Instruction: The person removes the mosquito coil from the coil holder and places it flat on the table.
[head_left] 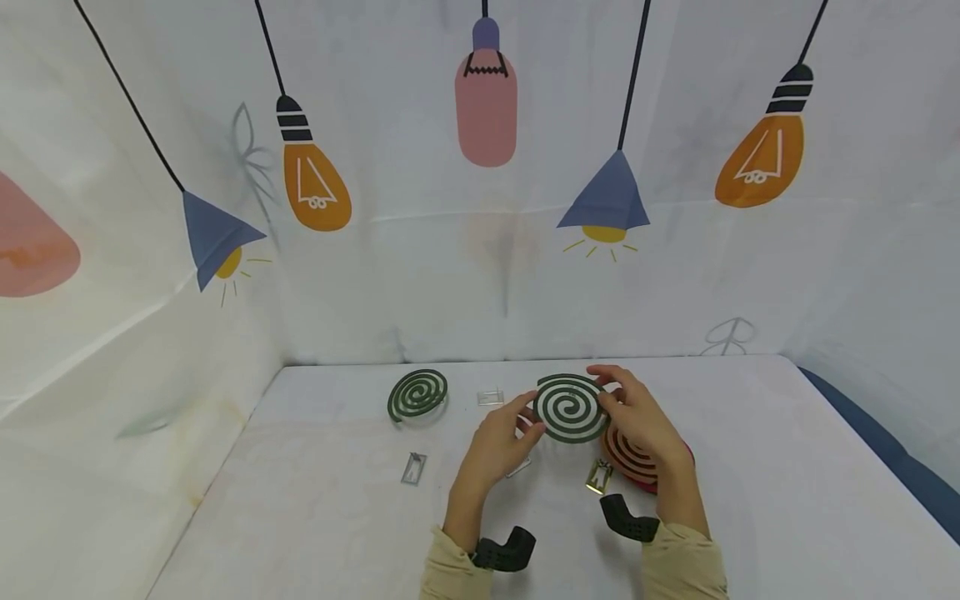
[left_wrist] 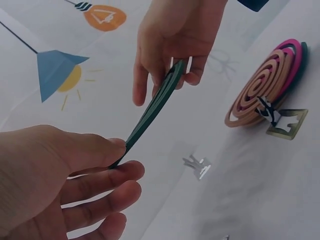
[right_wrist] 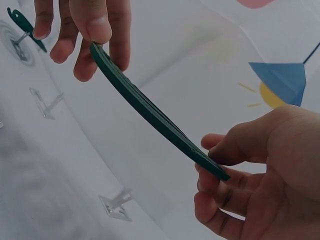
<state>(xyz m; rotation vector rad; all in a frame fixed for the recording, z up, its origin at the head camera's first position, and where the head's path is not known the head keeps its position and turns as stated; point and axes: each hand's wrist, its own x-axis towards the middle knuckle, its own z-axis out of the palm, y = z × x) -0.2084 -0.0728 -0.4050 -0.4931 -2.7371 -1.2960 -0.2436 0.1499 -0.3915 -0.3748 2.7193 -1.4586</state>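
Note:
A green mosquito coil is held up above the table between both hands. My left hand pinches its left edge between thumb and fingers; my right hand grips the opposite edge. In the left wrist view the coil appears nearly edge-on, as a thin slanted disc. Below the right hand lies a stack of brown and red coils, partly hidden by the forearm. A gold-coloured metal coil stand touches or lies close beside this stack. Near the left hand, a silver stand is partly covered.
Another green coil sits raised on a stand at the back left. Silver metal stands lie at the front left and at the back of the white table. A lamp-printed curtain hangs behind.

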